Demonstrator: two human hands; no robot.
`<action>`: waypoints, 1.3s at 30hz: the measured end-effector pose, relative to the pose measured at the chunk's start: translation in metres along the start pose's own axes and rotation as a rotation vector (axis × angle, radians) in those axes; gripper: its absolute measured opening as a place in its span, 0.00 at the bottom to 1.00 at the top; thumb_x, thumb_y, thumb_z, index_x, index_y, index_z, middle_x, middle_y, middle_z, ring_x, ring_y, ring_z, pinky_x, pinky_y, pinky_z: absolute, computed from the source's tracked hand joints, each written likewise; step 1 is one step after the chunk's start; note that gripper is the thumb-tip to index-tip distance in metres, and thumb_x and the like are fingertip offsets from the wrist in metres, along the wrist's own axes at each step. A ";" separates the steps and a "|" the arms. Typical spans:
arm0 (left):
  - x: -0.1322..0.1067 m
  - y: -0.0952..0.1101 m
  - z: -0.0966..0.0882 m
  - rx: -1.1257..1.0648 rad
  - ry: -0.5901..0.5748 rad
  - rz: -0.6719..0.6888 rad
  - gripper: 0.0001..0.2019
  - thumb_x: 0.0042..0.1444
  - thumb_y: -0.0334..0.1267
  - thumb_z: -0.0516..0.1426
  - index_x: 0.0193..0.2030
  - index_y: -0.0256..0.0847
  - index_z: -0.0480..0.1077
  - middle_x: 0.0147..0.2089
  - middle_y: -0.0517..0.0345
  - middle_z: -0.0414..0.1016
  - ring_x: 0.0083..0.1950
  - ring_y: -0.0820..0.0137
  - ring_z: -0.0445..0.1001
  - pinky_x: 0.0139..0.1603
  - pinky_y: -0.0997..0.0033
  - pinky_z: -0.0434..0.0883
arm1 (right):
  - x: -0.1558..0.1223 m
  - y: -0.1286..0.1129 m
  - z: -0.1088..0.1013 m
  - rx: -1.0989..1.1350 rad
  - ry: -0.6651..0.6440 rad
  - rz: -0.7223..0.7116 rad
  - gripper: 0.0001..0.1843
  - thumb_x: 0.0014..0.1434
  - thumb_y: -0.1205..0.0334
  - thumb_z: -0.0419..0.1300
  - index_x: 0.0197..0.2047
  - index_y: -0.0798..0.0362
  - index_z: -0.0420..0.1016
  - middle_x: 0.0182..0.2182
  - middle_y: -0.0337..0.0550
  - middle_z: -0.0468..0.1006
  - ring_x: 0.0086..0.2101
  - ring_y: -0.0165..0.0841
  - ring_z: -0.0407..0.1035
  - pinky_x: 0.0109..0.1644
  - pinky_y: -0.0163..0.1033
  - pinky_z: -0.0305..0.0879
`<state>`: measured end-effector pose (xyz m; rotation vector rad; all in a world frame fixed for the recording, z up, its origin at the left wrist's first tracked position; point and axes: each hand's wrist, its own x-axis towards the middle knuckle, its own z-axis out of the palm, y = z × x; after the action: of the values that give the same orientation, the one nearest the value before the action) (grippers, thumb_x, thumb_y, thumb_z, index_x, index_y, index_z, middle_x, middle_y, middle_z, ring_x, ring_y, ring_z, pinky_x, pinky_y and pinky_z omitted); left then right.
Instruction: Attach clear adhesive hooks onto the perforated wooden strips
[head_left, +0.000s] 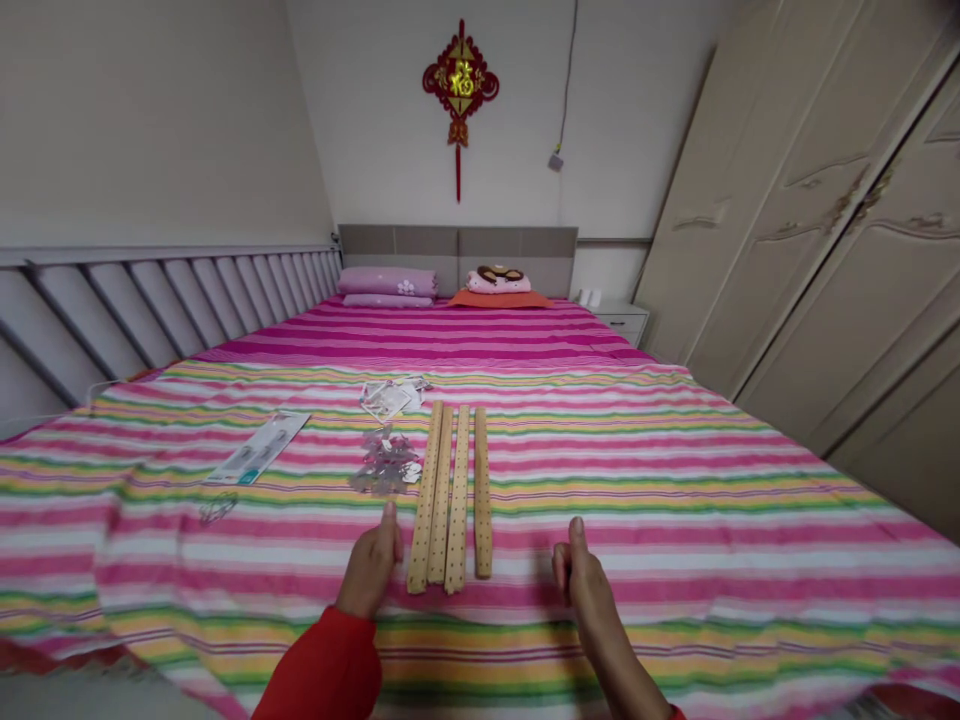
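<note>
Both my hands are above the striped bedspread with thumbs raised and fingers curled in. My left hand (373,563), in a red sleeve, is closed with nothing seen in it, just left of long tan perforated strips (426,500). These strips lie side by side, pointing away from me, and a separate tan strip (482,495) lies to their right. My right hand (585,575) is also closed on nothing, farther right over bare bedspread. Beyond my left hand lies a pile of small grey and silvery pieces (386,462), too fine to make out.
White packets or papers (394,397) lie behind the grey pile. A flat clear package (259,448) and a thin looped item (218,507) are at left. Folded bedding (386,282) sits by the headboard (525,250). A slatted rail (172,290) lines the left; wardrobes (810,220) stand right.
</note>
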<state>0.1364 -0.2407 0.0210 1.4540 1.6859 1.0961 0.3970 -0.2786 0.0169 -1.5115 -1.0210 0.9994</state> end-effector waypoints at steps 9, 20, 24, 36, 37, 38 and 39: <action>0.086 -0.018 0.004 0.417 0.163 0.398 0.08 0.53 0.38 0.53 0.30 0.40 0.72 0.30 0.56 0.71 0.33 0.67 0.69 0.36 0.70 0.64 | -0.004 0.029 0.021 -0.039 -0.117 0.092 0.38 0.51 0.25 0.31 0.09 0.47 0.49 0.10 0.35 0.53 0.18 0.32 0.54 0.31 0.40 0.55; 0.121 -0.017 0.012 0.887 0.120 0.471 0.10 0.53 0.29 0.51 0.28 0.36 0.72 0.31 0.53 0.68 0.38 0.63 0.69 0.40 0.68 0.63 | -0.008 0.039 0.027 0.034 -0.147 0.105 0.36 0.55 0.29 0.38 0.09 0.47 0.52 0.11 0.35 0.54 0.18 0.32 0.55 0.32 0.40 0.56; 0.118 -0.011 0.009 0.750 0.164 0.427 0.08 0.52 0.30 0.51 0.25 0.37 0.69 0.30 0.53 0.67 0.38 0.62 0.69 0.39 0.68 0.62 | -0.008 0.038 0.030 0.049 -0.155 0.114 0.37 0.53 0.26 0.39 0.09 0.47 0.52 0.10 0.35 0.54 0.18 0.31 0.55 0.31 0.39 0.56; 0.097 -0.007 -0.001 -0.275 0.129 -0.081 0.16 0.37 0.49 0.59 0.28 0.37 0.69 0.24 0.60 0.72 0.26 0.72 0.69 0.28 0.72 0.65 | -0.007 0.037 0.036 0.075 -0.201 0.074 0.35 0.50 0.27 0.46 0.10 0.49 0.54 0.10 0.32 0.52 0.17 0.29 0.52 0.28 0.37 0.54; 0.090 -0.004 -0.001 -0.363 0.086 -0.117 0.19 0.34 0.50 0.61 0.29 0.37 0.69 0.25 0.59 0.73 0.26 0.72 0.69 0.28 0.73 0.65 | -0.006 0.035 0.038 0.087 -0.217 0.051 0.35 0.49 0.28 0.49 0.11 0.49 0.56 0.10 0.32 0.53 0.17 0.29 0.52 0.26 0.37 0.53; 0.082 0.000 0.000 -0.431 0.044 -0.144 0.21 0.32 0.50 0.63 0.30 0.36 0.69 0.26 0.59 0.74 0.26 0.73 0.69 0.28 0.73 0.65 | -0.005 0.034 0.040 0.099 -0.232 0.027 0.34 0.48 0.29 0.51 0.12 0.50 0.58 0.11 0.32 0.54 0.17 0.28 0.52 0.25 0.36 0.52; 0.074 0.003 0.001 -0.466 0.011 -0.153 0.23 0.31 0.51 0.63 0.31 0.36 0.69 0.26 0.58 0.74 0.26 0.73 0.70 0.28 0.74 0.65 | -0.004 0.031 0.042 0.111 -0.241 -0.001 0.32 0.47 0.30 0.54 0.13 0.50 0.59 0.11 0.31 0.55 0.18 0.28 0.51 0.25 0.36 0.51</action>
<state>0.1260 -0.1678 0.0266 1.0093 1.3987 1.3035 0.3597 -0.2742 -0.0197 -1.3218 -1.1147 1.2389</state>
